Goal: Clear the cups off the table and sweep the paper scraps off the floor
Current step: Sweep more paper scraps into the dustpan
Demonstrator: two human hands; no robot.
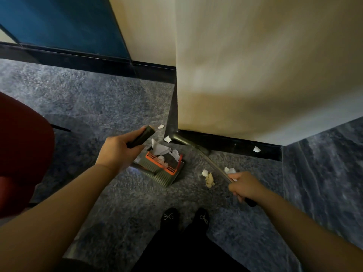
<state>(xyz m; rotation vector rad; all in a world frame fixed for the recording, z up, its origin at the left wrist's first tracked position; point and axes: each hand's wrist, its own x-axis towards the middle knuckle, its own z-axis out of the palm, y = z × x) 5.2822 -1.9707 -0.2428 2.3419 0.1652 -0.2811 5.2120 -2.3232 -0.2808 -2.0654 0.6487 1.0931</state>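
Head view: sweeping is under way by the wall corner. The left hand (pixel 117 150) grips the dark dustpan handle (pixel 140 138), fingers curled round it, and the dustpan (pixel 165 173) sits on the grey floor (pixel 98 99) with its orange comb edge up. White scraps (pixel 160 149) are piled in the pan, so part of the job looks done. The right hand (pixel 246 186) holds the broom handle (pixel 214 163) in a closed grip, the shaft running up toward the baseboard (pixel 225 141), where the broom head (pixel 177 136) lies blurred.

Still loose on the floor: a white scrap (pixel 204 172) and a yellowish crumpled wad (pixel 209 180) just beside the broom, more white bits (pixel 230 170) by the right hand, one piece (pixel 256 149) against the baseboard, two small ones (pixel 167 138) beyond the pan. My read: roughly half the paper is gathered.

No cups or worktop in view, so that part cannot be judged. A red chair (pixel 23 150) sits left.
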